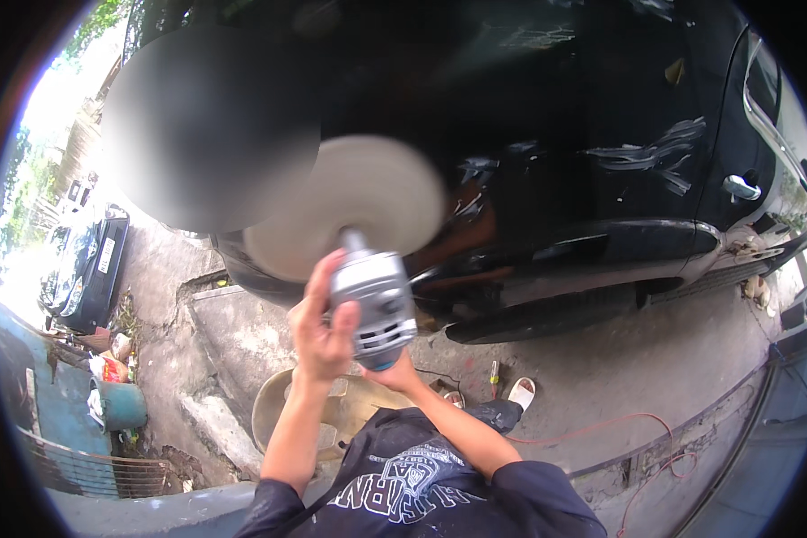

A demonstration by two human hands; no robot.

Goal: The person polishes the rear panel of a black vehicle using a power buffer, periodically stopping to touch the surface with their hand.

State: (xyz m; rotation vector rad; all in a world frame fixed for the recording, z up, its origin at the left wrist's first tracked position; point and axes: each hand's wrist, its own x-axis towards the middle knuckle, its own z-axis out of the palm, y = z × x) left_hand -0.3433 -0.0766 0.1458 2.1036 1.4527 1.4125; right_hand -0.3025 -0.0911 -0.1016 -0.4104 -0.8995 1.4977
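Observation:
I hold a power polisher [372, 300] with a grey metal head and a large pale round pad [377, 184], smeared by motion. My left hand [325, 323] closes against the side of the polisher's head. Its blue rear end is in my right hand [393, 372], whose fingers are partly hidden under the tool. Beyond the pad stretches the glossy black side of a car [529, 179]; whether the two touch I cannot tell. White compound smears [659, 157] streak the paint to the right. A blurred grey disc covers the view at upper left.
The car's door handle [741, 187] lies far right. A tan stool-like seat [273, 408] is by my legs. On the concrete lie a yellow-handled tool [494, 377] and a red cord [637, 416]. A blue-green bucket [121, 405] and another dark car [85, 264] stand left.

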